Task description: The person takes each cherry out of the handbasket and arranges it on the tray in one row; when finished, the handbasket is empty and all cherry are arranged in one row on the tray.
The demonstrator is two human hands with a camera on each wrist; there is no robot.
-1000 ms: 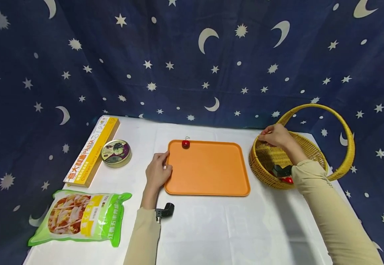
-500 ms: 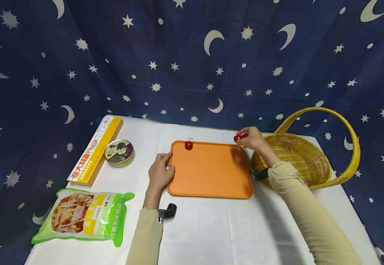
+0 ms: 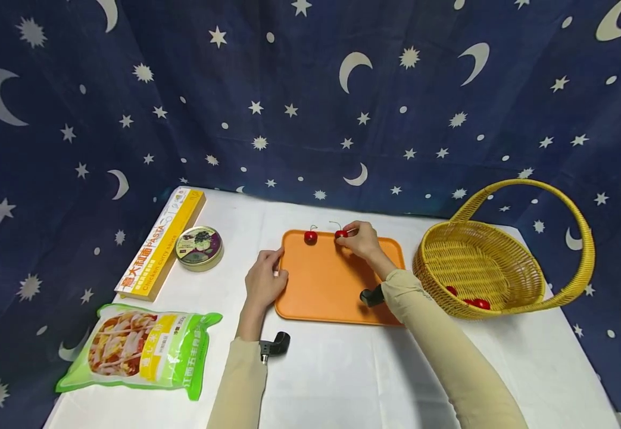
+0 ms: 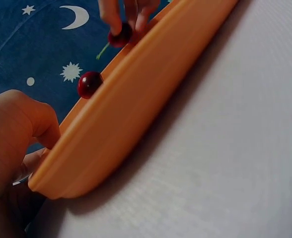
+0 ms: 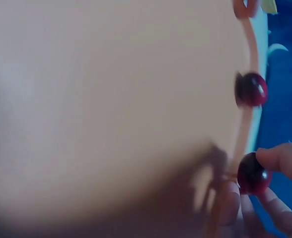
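An orange tray (image 3: 315, 286) lies on the white cloth, and my left hand (image 3: 265, 281) grips its left rim. In the left wrist view the fingers (image 4: 41, 116) of that hand curl at the tray's edge. My right hand (image 3: 362, 241) pinches a red cherry (image 3: 340, 235) with a thin green stem over the tray's far edge. Another cherry (image 3: 310, 237) sits just left of it, at the tray's far rim. In the right wrist view the pinched cherry (image 5: 254, 173) shows between thumb and fingers, and the hand's shadow falls on the tray.
A yellow wicker basket (image 3: 439, 298) with a tall handle stands to the right, with several cherries (image 3: 478, 303) inside. At the left are a pasta box (image 3: 162, 244), a round tin (image 3: 199, 247) and a green food bag (image 3: 139, 348). A dark blue starry curtain (image 3: 289, 107) hangs behind.
My right hand has come out of the basket with a cherry and moved left to over the tray, near the first cherry. The left hand keeps its place on the tray's rim.
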